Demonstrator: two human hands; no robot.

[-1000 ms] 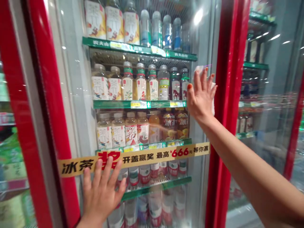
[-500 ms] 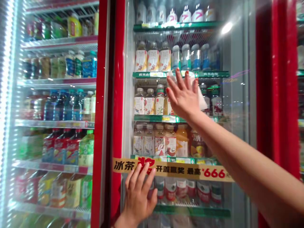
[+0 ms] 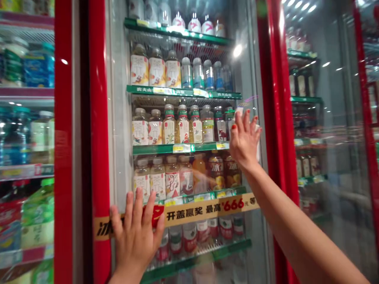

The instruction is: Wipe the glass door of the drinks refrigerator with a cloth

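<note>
My right hand (image 3: 245, 140) presses a thin white cloth (image 3: 258, 142) against the glass door (image 3: 250, 79) of a drinks fridge, near the door's right side. Parts of the cloth show past the fingertips and beside the hand; the rest is hidden beneath it. Lower down on the left, my left hand (image 3: 136, 232) is spread with nothing in it. Its fingers lie over a tan banner strip (image 3: 207, 211) with black and red lettering, which runs across the door and is partly covered by the hand.
Behind the glass, several rows of bottles (image 3: 183, 130) stand on green-edged shelves (image 3: 189, 148). A red frame post (image 3: 100, 118) borders the door at left, another red post (image 3: 275, 118) at right. Neighbouring fridges hold more drinks, including a green bottle (image 3: 41, 221) at far left.
My right hand has slid right across the glass with the cloth, toward the door's right edge. The view has turned right, bringing another fridge into sight. My left hand stays by the banner, its fingers more spread.
</note>
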